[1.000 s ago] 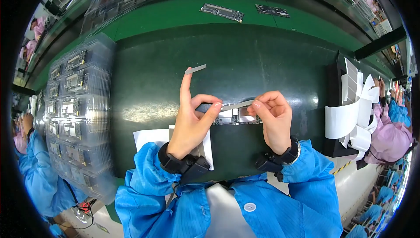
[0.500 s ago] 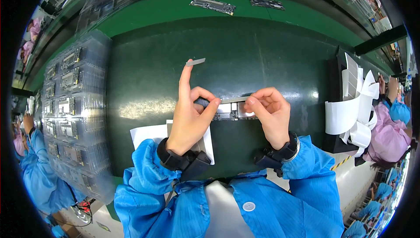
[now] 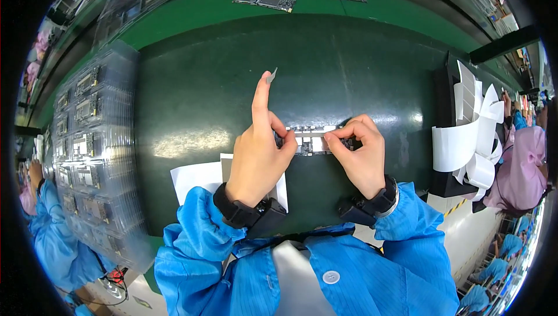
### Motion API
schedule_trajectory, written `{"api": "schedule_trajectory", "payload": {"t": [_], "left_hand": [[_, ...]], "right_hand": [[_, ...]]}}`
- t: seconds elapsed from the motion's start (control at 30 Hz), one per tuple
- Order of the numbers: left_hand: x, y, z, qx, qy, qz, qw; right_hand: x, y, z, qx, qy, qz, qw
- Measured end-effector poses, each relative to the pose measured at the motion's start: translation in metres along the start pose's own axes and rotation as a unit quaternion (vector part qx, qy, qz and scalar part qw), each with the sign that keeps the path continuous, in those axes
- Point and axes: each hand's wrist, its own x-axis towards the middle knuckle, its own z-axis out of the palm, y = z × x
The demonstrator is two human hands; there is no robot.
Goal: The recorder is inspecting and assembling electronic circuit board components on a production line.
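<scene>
Two grips clamped one thin grey strip (image 3: 313, 135) over a dark, silver-patched rectangular circuit board (image 3: 317, 146) on the dark green tabletop (image 3: 343, 66): left hand (image 3: 256, 162) at the board's nine o'clock, right hand (image 3: 363, 156) at three.

Strip (image 3: 312, 135) lowered across board (image 3: 317, 145), second strip (image 3: 272, 76) turned

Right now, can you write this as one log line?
left hand: pinches gray strip at left end, small gray piece on raised finger | right hand: pinches strip's right end | circuit board: beneath strip, contact unclear
</scene>
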Motion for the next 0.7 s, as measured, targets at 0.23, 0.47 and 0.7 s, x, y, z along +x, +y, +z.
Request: {"api": "schedule_trajectory", "payload": {"t": [0.23,0.47,0.7], "left_hand": [[0.0009,-0.0061,0.0046,0.031,0.01,0.026,0.999],[0.0018,-0.0065,0.008,0.037,0.008,0.029,0.999],[0.002,-0.006,0.0087,0.031,0.008,0.019,0.999]], "right_hand": [[0.0012,-0.0011,0.0013,-0.018,0.002,-0.021,1.0],[0.0015,0.0003,0.0007,-0.017,0.003,-0.022,1.0],[0.0015,0.0008,0.002,-0.012,0.005,-0.021,1.0]]}}
